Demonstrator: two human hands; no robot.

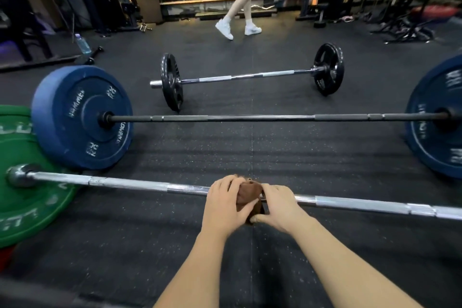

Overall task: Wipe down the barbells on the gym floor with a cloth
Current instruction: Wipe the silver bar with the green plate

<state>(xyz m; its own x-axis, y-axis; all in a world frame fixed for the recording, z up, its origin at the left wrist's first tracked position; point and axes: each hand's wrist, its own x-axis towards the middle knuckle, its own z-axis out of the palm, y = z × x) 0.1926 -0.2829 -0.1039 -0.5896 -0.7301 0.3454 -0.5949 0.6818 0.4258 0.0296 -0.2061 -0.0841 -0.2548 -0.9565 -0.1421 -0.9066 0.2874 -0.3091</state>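
While bunched on nearest chrome bar [125, 184], brown cloth [247, 194] sits clamped in L grip [225, 204] & R grip [277, 207].

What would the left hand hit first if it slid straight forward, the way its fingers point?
The left hand grips the cloth on the silver bar, so those come first. Past them, probably the black bar, though depth is unclear.

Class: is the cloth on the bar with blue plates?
No: the left hand and right hand hold the cloth on the nearest silver bar, by the green plate.
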